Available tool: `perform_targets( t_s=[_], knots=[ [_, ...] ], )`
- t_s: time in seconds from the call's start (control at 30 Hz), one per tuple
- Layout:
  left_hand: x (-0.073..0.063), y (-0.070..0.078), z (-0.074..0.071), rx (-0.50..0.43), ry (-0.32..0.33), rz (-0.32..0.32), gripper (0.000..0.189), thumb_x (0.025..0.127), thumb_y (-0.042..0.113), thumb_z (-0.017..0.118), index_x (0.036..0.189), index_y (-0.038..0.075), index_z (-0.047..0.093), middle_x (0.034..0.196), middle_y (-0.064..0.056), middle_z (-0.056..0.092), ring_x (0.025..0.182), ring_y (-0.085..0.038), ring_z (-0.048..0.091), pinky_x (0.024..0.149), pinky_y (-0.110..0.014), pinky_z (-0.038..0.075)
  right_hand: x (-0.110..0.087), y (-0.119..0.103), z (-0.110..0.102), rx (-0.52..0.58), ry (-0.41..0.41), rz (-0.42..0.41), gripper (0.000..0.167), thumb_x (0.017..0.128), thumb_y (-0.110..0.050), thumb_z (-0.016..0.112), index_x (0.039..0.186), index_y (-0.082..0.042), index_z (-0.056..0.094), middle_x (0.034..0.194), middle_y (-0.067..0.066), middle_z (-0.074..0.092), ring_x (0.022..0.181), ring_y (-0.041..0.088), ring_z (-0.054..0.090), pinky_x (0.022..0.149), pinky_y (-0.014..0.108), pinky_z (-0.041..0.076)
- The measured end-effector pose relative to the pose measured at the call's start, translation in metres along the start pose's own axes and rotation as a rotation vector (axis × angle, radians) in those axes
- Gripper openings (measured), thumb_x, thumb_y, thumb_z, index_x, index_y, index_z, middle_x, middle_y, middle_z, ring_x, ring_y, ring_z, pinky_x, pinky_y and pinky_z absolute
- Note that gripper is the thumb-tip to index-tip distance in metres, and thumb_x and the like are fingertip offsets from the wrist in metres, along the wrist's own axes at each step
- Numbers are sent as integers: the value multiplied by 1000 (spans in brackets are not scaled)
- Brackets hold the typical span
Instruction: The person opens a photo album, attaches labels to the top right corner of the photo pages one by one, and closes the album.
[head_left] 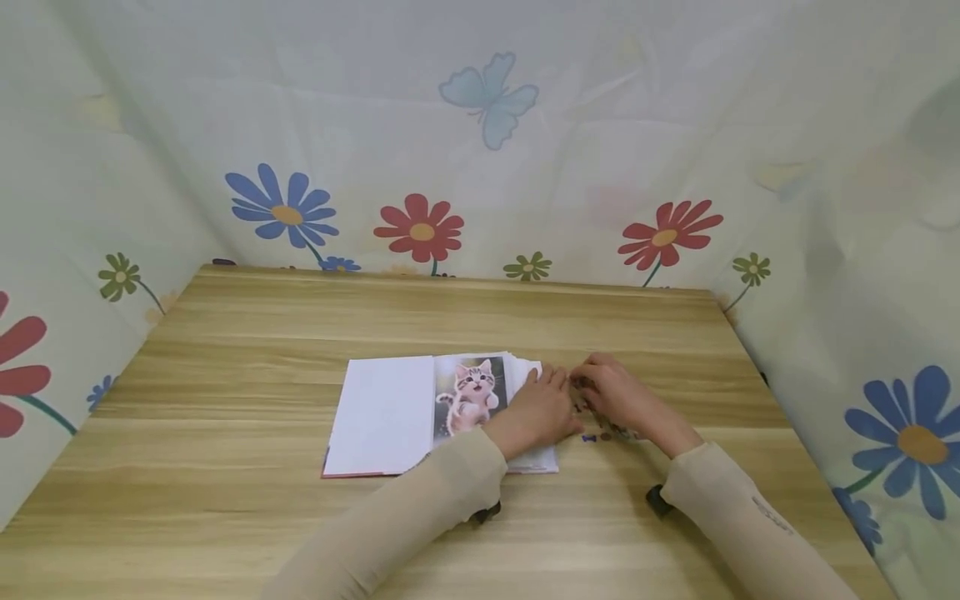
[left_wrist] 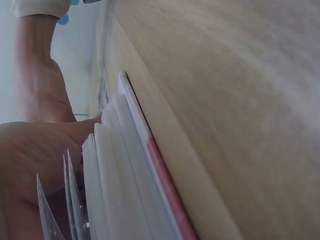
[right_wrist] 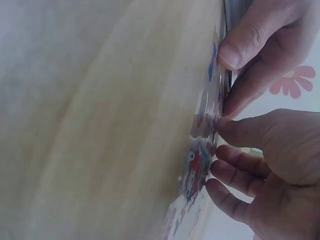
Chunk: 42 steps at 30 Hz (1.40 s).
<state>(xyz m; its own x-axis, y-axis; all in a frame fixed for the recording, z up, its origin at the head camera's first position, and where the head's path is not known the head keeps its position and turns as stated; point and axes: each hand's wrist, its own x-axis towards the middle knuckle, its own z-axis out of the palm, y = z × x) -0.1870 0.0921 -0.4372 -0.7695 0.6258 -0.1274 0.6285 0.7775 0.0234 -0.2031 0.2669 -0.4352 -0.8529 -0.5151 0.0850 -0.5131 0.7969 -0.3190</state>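
An open photo album (head_left: 390, 408) lies on the table, a kitten picture (head_left: 472, 392) on its right-hand page. My left hand (head_left: 538, 408) rests over that page's outer edge; in the right wrist view its thumb (right_wrist: 231, 56) touches the end of a clear sticker sheet (right_wrist: 197, 170). Loose page leaves (left_wrist: 75, 200) stand up beside the palm in the left wrist view. Just right of the album, my right hand (head_left: 618, 396) has its fingers curled and pinches the sheet's edge between thumb and fingertips. Small coloured stickers (head_left: 590, 437) show beside it; the hands partly hide the sheet.
The wooden table (head_left: 225, 375) has a floral curtain (head_left: 570, 167) along its back and sides. A dark wrist device (head_left: 658, 500) sits under the right cuff, and another dark piece (head_left: 486, 512) under the left sleeve.
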Motion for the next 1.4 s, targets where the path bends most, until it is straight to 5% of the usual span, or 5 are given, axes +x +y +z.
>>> perform_targets(
  t_s=[0.6,1.4],
  knots=[
    [2,2,0,27,18,-19,75,101,60,55,149,2,51,152,-10,47,145,-29,37,121,-46,30,6,0,-8,19,-14,25,15,87,6,78,100,0,75,97,10,69,93,29,67,85,47,57],
    [0,4,-2,22,6,-46,78,99,61,58,149,2,52,153,-11,47,143,-29,39,119,-44,33,3,-3,-9,111,26,67,11,91,8,70,95,-1,76,90,11,72,80,18,66,73,39,58]
  ],
)
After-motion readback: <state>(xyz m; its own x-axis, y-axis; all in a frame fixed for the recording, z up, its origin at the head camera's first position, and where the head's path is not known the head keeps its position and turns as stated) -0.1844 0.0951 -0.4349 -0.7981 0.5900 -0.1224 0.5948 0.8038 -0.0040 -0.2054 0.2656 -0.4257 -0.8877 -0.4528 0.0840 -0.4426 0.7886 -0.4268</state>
